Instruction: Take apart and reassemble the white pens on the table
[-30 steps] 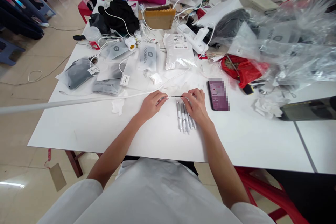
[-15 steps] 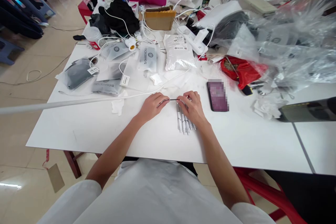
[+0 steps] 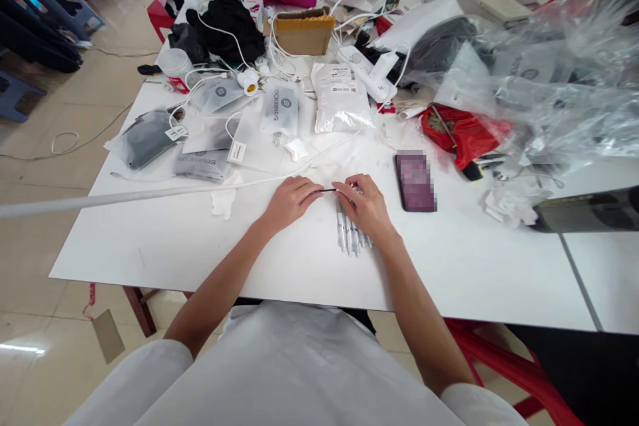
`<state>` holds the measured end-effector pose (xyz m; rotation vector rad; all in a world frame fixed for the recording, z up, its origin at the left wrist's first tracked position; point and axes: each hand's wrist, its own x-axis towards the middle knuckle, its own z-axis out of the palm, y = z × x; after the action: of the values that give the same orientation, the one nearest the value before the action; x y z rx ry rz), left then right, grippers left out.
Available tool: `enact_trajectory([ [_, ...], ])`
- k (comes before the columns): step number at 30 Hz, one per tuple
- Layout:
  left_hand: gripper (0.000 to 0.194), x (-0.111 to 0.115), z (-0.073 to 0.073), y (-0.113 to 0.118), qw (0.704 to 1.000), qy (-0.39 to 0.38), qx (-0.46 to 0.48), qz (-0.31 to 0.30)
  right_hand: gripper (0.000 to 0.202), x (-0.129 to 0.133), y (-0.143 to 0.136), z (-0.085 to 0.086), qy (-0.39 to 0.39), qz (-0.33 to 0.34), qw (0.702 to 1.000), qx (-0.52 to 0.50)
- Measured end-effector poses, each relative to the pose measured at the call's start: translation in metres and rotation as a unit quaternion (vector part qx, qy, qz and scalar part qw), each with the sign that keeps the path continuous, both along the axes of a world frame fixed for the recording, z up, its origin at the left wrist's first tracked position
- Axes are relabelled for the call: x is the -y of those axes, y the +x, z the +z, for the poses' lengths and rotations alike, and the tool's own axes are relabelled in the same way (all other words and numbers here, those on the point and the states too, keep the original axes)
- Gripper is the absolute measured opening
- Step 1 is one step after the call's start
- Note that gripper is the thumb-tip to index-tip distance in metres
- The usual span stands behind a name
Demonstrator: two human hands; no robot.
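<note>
Since one second ago, my right hand (image 3: 367, 206) has come slightly to the left, toward my left hand (image 3: 289, 203), so that a shorter stretch of the thin dark rod (image 3: 327, 190) is visible between them. Going from the left, several grey packets in clear bags (image 3: 202, 165) lie on the white table (image 3: 174, 246), and next comes a torn piece of white paper (image 3: 224, 200), well apart from my fingers. Then comes my left hand, whose thumb and fingers are pinching the left end of the rod. This rod is the thing I am handling; it lies almost level between both hands, near the middle of the table. At its other end my right thumb and fingers are also pressed together on it, although the fingers hide how much of it is inside the grip. Partly under this right hand, a group of pens (image 3: 342, 234) lies side by side on the table. To the right of them, a phone (image 3: 417, 181) lies apart from my hand. As I judge, the handling of this one piece is halfway: both ends are already gripped, but the rod is not yet put down. Whether the pens are finished or waiting, I cannot tell.
</note>
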<state>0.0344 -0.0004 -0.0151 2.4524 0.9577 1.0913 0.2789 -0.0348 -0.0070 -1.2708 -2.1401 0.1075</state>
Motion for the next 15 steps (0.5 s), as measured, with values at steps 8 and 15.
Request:
enact_trajectory([
  [8, 0.026, 0.0033, 0.0023, 0.0011, 0.999, -0.019, -0.026, 0.004, 0.026, 0.0066, -0.0106, 0.0057, -0.080, 0.039, 0.988, -0.123],
  [15, 0.021, 0.0057, 0.0052, -0.0011, 0.996, -0.086, 0.024, 0.016, 0.033, -0.0031, -0.0030, 0.0021, -0.107, -0.049, 0.920, -0.374],
])
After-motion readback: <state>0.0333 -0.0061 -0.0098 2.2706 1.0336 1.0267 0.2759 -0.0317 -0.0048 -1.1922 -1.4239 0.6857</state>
